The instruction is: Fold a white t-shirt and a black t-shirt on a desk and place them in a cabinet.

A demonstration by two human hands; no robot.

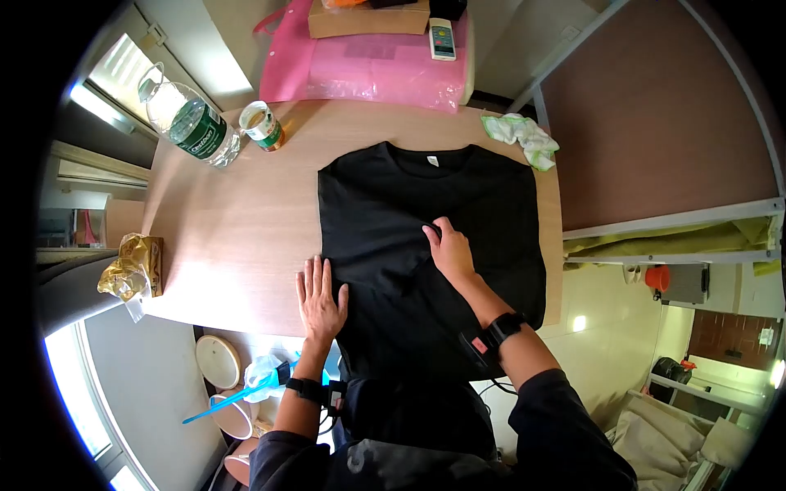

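A black shirt (475,188) lies spread on the wooden table (221,221), its neckline with a small white label toward the far side. My right hand (450,250) pinches a bit of the fabric near the shirt's middle, and creases run from there. Flat at the shirt's left edge rests my left hand (321,299), fingers spread, partly on the table and partly against the cloth. The shirt's lower end hangs over the table's near edge, by my lap.
A large water bottle (199,131) and a cup (262,127) stand at the back left. A white cloth (524,137) lies back right, a gold package (141,266) at the left edge. Behind is a pink cover (368,78) with a box (368,20) and remote (442,39).
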